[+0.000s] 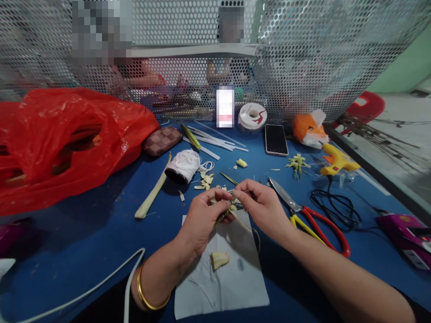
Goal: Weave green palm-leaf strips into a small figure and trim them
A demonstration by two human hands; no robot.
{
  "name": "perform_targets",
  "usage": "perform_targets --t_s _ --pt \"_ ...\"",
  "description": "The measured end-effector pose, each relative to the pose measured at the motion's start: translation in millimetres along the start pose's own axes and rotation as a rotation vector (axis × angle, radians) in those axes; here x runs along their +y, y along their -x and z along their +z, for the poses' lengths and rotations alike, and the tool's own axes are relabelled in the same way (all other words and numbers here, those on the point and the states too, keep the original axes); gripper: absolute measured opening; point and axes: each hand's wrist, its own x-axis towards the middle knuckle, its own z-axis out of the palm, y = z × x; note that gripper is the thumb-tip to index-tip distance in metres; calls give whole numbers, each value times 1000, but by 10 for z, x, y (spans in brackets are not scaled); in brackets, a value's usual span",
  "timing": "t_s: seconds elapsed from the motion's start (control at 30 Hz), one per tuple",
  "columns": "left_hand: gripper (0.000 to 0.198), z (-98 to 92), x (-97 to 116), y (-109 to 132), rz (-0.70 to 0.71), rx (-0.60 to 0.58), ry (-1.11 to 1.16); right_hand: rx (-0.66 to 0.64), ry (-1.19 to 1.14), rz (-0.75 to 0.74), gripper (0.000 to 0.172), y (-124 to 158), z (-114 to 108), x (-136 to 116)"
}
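My left hand (207, 213), with a gold bangle at the wrist, is closed around a small piece of green and yellowish leaf strips (232, 207), partly hidden by the fingers. Against its upper end my right hand (261, 208) pinches thumb and forefinger together; what lies between those fingertips is too small to make out. A pale narrow strip hangs from the piece toward the right. Both hands are just above a creased white paper sheet (232, 287), where a cut yellowish stalk piece (219, 260) lies. Beyond the hands are pale leaf scraps (206, 180).
Right: scissors (303, 208), a yellow glue gun (340, 161) with black cord, a phone (276, 140). Behind: white thread (185, 165), a ribbon spool (252, 116), white strips (215, 141), a pouch (163, 141). Left: a red plastic bag (111, 139), a pale stalk (151, 193), a white cable (101, 280).
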Motion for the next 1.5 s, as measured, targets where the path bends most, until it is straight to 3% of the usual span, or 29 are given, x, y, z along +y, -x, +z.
perform_targets --t_s 0.17,0.37,0.57,0.9,1.03,1.23,1.5 --pt "16 -13 -20 -8 8 -52 -3 -12 -83 77 21 -12 15 -6" --pt "10 -30 -36 -26 71 2 -134 -9 -39 80 20 -17 -6 -25" --pt "12 -24 -5 -27 67 -10 -129 -6 8 57 19 -46 -108 -51" --pt "14 -50 -34 -36 96 -172 -210 -14 -16 21 16 -17 -78 -50" --pt "17 -51 -40 -35 123 -164 -156 49 -57 -34 14 -27 -93 -72" --pt "26 -54 -34 -39 6 -203 73 158 -58 -140 12 -29 -127 -119" --pt "28 -64 -13 -32 -15 -177 148 235 -27 -188 11 -2 -105 -101"
